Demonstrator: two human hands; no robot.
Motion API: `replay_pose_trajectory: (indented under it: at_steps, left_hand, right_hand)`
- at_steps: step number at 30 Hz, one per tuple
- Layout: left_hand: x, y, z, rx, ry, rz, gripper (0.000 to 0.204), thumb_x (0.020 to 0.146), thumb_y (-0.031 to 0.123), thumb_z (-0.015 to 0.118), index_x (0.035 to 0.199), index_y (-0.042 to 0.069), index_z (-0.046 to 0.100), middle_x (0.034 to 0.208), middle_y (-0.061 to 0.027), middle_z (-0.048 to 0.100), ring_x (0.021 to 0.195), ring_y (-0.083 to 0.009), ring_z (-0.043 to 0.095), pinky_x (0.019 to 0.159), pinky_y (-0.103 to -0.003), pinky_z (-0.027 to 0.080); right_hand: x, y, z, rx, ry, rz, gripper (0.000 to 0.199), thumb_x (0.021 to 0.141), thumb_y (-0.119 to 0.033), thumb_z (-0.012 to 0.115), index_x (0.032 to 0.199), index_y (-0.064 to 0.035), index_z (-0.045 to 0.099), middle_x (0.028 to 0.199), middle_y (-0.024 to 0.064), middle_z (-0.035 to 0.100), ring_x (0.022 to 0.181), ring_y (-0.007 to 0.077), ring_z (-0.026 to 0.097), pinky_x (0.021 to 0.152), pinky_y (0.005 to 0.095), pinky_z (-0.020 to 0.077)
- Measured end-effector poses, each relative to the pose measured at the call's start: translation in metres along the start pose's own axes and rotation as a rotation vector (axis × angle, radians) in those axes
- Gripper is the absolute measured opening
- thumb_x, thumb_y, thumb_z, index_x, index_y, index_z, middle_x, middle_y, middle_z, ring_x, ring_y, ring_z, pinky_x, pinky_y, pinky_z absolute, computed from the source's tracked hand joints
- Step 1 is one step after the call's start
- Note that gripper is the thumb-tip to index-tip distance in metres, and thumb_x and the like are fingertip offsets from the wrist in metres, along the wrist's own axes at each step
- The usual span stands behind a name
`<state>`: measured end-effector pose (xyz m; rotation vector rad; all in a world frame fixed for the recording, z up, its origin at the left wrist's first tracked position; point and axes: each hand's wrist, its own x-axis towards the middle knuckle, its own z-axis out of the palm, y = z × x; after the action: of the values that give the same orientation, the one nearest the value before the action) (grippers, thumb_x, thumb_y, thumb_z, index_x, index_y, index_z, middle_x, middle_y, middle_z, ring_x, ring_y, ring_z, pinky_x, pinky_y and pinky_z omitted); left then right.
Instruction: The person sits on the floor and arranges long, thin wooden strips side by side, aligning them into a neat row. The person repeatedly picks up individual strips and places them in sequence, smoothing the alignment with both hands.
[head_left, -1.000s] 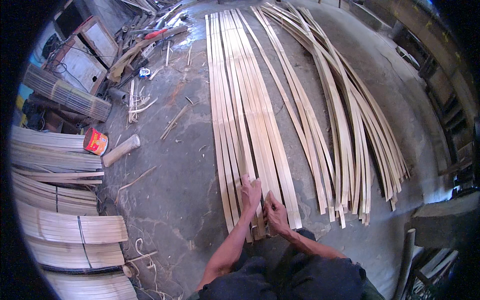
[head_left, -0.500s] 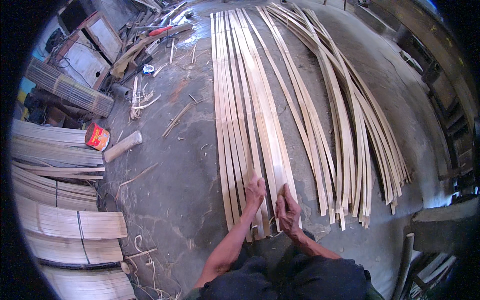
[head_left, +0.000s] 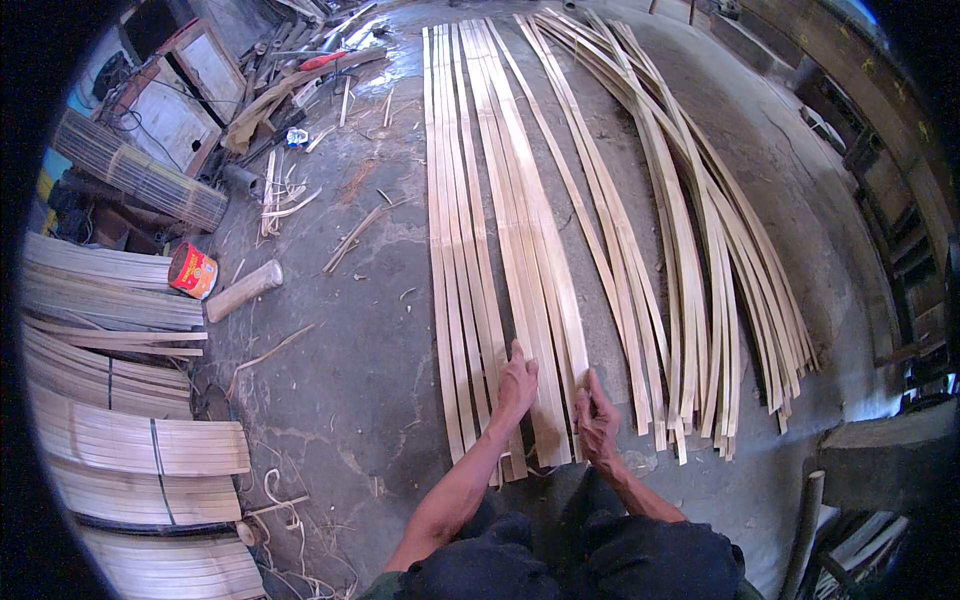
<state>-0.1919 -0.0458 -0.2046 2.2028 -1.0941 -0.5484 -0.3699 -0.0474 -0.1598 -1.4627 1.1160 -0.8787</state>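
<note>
your position: you crouch at the near ends of the strips, knees at the lower edge, both forearms reaching forward over the concrete floor (head_left: 350, 400).
left hand (head_left: 517, 385): it lies flat on the near end of the laid bamboo strips (head_left: 500, 230), fingers stretched out and pressing down, not curled round anything.
right hand (head_left: 598, 420): it sits just beside the left one, on the right edge of the same row; the fingers look half bent against a strip, but you cannot tell from here whether they pinch it or only rest on it.
done so far: as a judgement, a fair row of strips already lies side by side, edges touching, running straight away from you.
left to do: the near ends are still uneven under your hands, and the loose fan of strips (head_left: 700, 260) to your right is not yet in the row.
look of the strips: long, thin, flat and pale yellow, some greenish along an edge; they bend slightly and narrow toward the far end.
left side: tied bundles of short slats (head_left: 140, 445) are stacked near you, then a red tin (head_left: 192, 270) beside a short log (head_left: 243, 290).
far left: a rolled mat (head_left: 140, 178), wooden frames (head_left: 190, 90) and scattered offcuts.
</note>
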Motion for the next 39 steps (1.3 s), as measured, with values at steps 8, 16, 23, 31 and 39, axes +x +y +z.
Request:
replay_pose_trajectory:
  at_steps: [8,16,23,31,39]
  left_hand:
    - [-0.001,0.004,-0.04,0.281,0.125,-0.035,0.064,0.087,0.028,0.065,0.137,-0.004,0.044,0.121,-0.0198,0.051,0.112,-0.0358,0.052,0.088,-0.047,0.046]
    - [0.002,-0.01,-0.026,0.312,0.24,-0.005,0.053,0.078,0.016,0.064,0.127,-0.001,0.05,0.117,-0.015,0.047,0.109,-0.0341,0.047,0.089,-0.048,0.041]
    - [0.009,0.012,-0.026,-0.426,-0.029,-0.122,0.067,0.088,0.008,0.055,0.148,-0.008,0.028,0.072,-0.0161,0.063,0.05,-0.0212,0.062,0.054,-0.034,0.054]
    - [0.012,0.001,-0.017,-0.301,-0.123,-0.078,0.068,0.092,0.005,0.054,0.148,-0.012,0.02,0.099,-0.0238,0.057,0.07,-0.0271,0.064,0.061,-0.037,0.054]
    - [0.006,-0.007,-0.013,-0.027,0.03,0.05,0.069,0.089,0.007,0.058,0.147,-0.012,0.025,0.101,-0.0295,0.058,0.092,-0.0404,0.062,0.08,-0.047,0.05]
  right_hand:
    - [0.018,0.023,-0.036,-0.079,0.114,-0.097,0.046,0.102,-0.013,0.054,0.146,-0.0049,0.044,0.07,-0.0048,0.053,0.051,0.0019,0.041,0.044,0.0199,0.0373]
    - [0.01,0.052,-0.055,-0.141,0.087,0.052,0.047,0.101,-0.019,0.056,0.145,-0.0071,0.046,0.066,-0.0057,0.05,0.051,0.0031,0.043,0.043,0.0207,0.0375]
    - [0.009,0.027,-0.064,-0.125,0.048,0.242,0.046,0.101,-0.021,0.055,0.145,-0.0082,0.047,0.066,-0.0038,0.051,0.052,0.005,0.046,0.044,0.0222,0.0396]
    - [0.008,0.035,-0.059,-0.145,0.038,0.24,0.044,0.102,-0.021,0.055,0.143,-0.0071,0.05,0.067,-0.0032,0.052,0.055,0.0053,0.049,0.047,0.0224,0.041]
    - [0.007,0.006,-0.062,-0.243,0.114,0.091,0.048,0.097,-0.021,0.061,0.14,-0.0006,0.051,0.078,0.0006,0.06,0.06,0.0085,0.05,0.055,0.025,0.0447]
